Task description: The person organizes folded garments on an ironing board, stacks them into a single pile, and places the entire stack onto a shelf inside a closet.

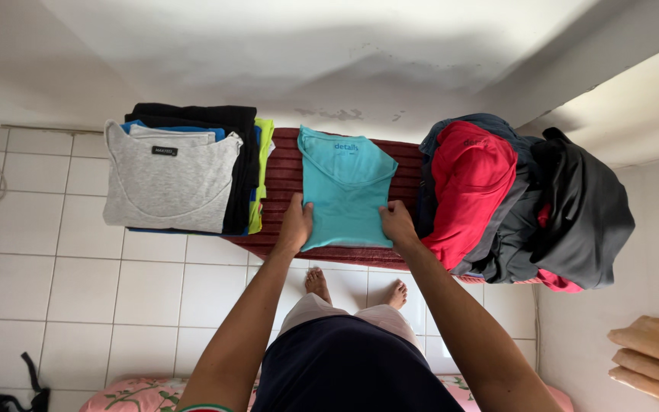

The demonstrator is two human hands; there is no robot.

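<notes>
Apparently flat and open, left hand [296,221] and right hand [397,221] press the folded teal shirt [345,191] on the bench [284,179].

Both bare arms stretched forward and a little inward, elbows almost straight, left hand [296,223] palm down with fingers closed together and pressing flat, right hand [397,221] palm down too, fingers slightly curled, hands apart at same height, bare feet below
</notes>
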